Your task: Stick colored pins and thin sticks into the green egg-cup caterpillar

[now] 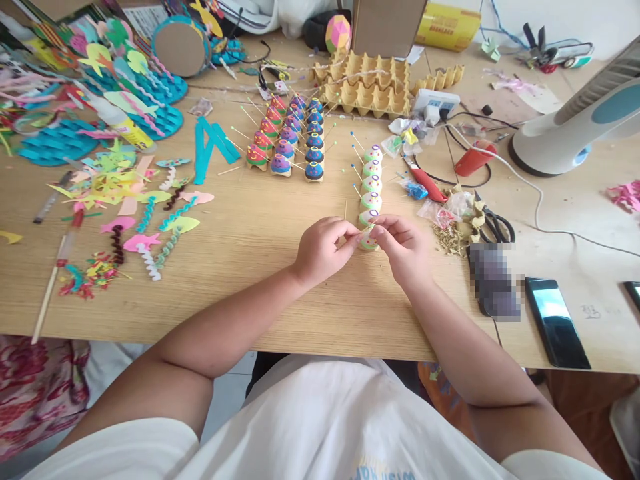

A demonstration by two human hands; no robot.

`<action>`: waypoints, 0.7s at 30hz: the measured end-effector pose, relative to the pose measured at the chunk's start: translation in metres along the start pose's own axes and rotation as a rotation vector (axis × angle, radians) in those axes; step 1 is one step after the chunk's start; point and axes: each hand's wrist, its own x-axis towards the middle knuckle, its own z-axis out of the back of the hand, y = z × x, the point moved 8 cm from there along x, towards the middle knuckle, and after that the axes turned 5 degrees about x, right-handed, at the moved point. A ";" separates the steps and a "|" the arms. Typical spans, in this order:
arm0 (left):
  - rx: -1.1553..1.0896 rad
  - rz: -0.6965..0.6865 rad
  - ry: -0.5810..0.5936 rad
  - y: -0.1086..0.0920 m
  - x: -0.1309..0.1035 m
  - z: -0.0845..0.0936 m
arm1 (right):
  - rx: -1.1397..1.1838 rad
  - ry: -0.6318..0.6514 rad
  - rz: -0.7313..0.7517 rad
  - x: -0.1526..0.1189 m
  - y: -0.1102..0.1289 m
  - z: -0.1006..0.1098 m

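A strip of egg-carton cups (371,182), painted white and pale green with purple rings and coloured dots, runs away from me on the table. Blue-tipped sticks stand out from its left side. At its near end, my left hand (327,250) and my right hand (400,250) meet over the nearest cup, thumbs and forefingers pinched. Something thin and pale yellow shows at the fingertips, too small to name. A thin wooden stick (345,209) lies just beyond my left hand. Farther left stand a red strip (263,140), a purple strip (286,148) and a blue strip (315,140) with pins.
Egg cartons (367,83) lie at the back. To the right are a red-handled cutter (427,183), black scissors (497,223), a phone (556,323) and a white appliance (570,120) with a cable. Paper fish, curled strips and a glue bottle (123,123) crowd the left.
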 end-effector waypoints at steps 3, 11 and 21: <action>0.020 -0.012 0.005 -0.001 -0.001 -0.001 | -0.036 0.040 0.011 -0.001 0.000 -0.004; -0.009 0.001 0.001 0.001 -0.001 -0.002 | -0.041 0.037 0.030 -0.003 0.004 -0.006; -0.034 0.044 0.026 0.002 -0.001 -0.004 | -0.008 0.033 0.017 -0.002 0.004 -0.005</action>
